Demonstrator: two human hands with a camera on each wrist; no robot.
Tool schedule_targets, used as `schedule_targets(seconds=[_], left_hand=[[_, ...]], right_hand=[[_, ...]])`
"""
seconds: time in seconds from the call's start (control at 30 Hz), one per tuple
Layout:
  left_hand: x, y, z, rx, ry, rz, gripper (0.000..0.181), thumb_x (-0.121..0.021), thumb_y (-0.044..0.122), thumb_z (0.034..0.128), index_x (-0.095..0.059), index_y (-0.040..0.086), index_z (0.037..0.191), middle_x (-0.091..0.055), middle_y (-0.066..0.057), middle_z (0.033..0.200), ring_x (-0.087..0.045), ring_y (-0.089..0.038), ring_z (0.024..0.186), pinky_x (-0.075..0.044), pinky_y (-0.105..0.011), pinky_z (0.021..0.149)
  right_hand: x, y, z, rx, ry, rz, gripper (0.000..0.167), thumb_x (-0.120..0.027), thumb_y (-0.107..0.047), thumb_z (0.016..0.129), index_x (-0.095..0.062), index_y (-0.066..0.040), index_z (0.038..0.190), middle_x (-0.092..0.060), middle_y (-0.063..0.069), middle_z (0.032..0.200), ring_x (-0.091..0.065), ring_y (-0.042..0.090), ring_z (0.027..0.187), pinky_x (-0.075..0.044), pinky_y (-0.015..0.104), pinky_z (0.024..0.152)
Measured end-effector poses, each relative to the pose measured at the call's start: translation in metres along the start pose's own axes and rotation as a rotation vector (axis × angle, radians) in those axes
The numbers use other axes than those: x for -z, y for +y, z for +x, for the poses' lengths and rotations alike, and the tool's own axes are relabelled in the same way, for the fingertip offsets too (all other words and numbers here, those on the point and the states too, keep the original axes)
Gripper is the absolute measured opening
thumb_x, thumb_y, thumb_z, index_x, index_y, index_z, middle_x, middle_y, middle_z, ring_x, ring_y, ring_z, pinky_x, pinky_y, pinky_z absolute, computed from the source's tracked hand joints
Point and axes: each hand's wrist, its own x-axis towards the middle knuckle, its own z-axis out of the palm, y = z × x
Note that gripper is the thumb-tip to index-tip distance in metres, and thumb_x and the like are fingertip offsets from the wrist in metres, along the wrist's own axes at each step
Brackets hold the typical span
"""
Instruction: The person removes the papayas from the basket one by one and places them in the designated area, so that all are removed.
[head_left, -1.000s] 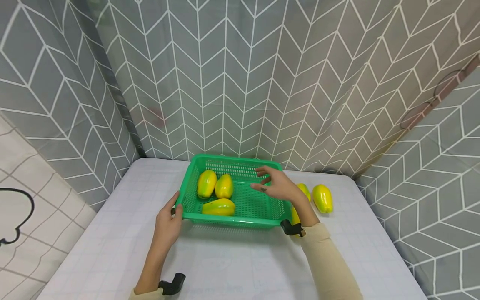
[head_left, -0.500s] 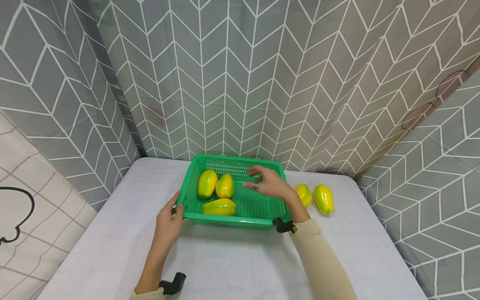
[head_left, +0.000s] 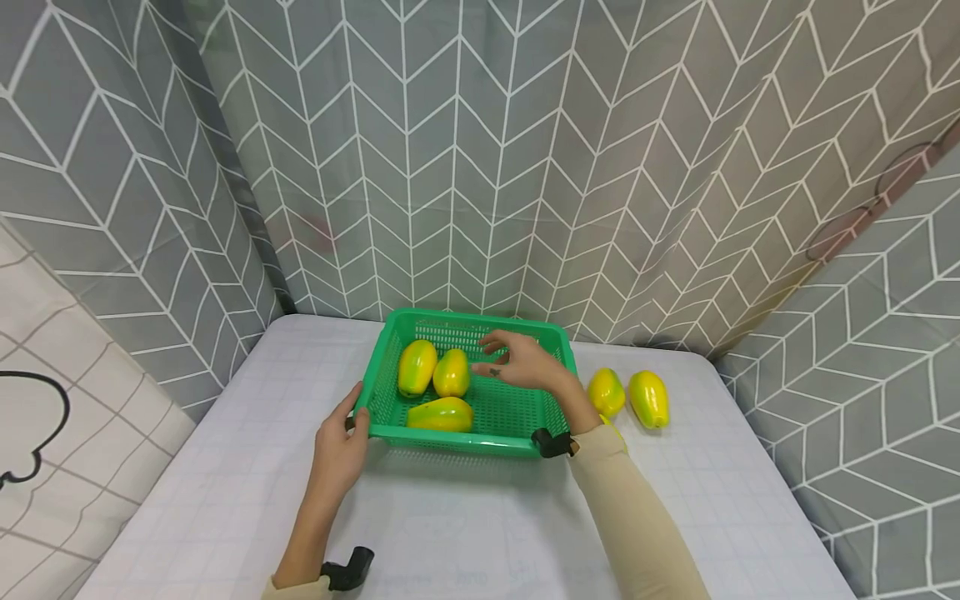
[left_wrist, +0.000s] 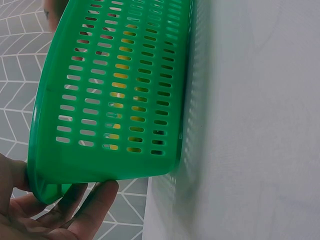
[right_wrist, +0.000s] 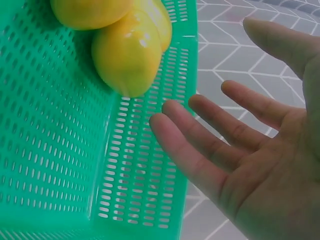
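My left hand [head_left: 339, 450] grips the left rim of a green perforated plastic basket [head_left: 465, 443], its thumb on one side of the rim and fingers on the other in the left wrist view. Three yellow-green papayas lie inside: one upright papaya [head_left: 417, 367] at the left, another papaya [head_left: 452, 373] beside it, and a papaya lying sideways [head_left: 440, 414] near the front wall. Above the basket's right half hovers my right hand [head_left: 525, 362], holding nothing. Its fingers [right_wrist: 187, 150] are spread and apart from the nearest papaya [right_wrist: 129, 55] in the right wrist view.
On the white table [head_left: 465, 533], right of the basket, lie two papayas, a nearer one [head_left: 606, 392] and a farther one [head_left: 648, 399]. Part of another yellow fruit [head_left: 618, 435] shows behind my right sleeve. A grey patterned curtain [head_left: 450, 167] hangs behind the table.
My right hand has moved left over the basket, toward the papayas inside, uncovering more of the fruit on the table. My left hand stays at the rim.
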Motion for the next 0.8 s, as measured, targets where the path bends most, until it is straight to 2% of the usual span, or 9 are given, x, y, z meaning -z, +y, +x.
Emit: schedule_targets(seconds=[0.2,0.47,0.8], left_hand=[[0.000,0.000,0.000,0.002,-0.003,-0.007,0.053,-0.042,0.017,0.1128,-0.037,0.006,0.164,-0.043,-0.023,0.167,-0.061,-0.044,0.134,-0.060,-0.036,0.092],[0.001,0.000,0.001,-0.005,0.003,-0.010,0.053,-0.042,0.017,0.1127,-0.038,0.005,0.164,-0.043,-0.023,0.166,-0.061,-0.044,0.134,-0.060,-0.034,0.089],[0.001,0.001,0.000,0.004,-0.009,-0.012,0.053,-0.042,0.017,0.1126,-0.037,0.006,0.165,-0.042,-0.024,0.167,-0.061,-0.045,0.135,-0.060,-0.031,0.090]], right_hand=[[-0.004,-0.006,0.011,-0.012,-0.056,-0.014,0.059,-0.070,-0.039,0.102,-0.057,-0.005,0.148,-0.066,0.022,0.144,-0.069,0.039,0.126,-0.059,0.049,0.103],[-0.010,-0.008,0.027,-0.019,-0.133,-0.026,0.059,-0.071,-0.042,0.101,-0.059,-0.008,0.147,-0.068,0.018,0.142,-0.069,0.035,0.123,-0.062,0.040,0.094],[-0.021,-0.015,0.038,0.016,-0.222,-0.060,0.054,-0.071,-0.038,0.101,-0.062,-0.006,0.143,-0.073,0.014,0.132,-0.070,0.030,0.117,-0.062,0.034,0.088]])
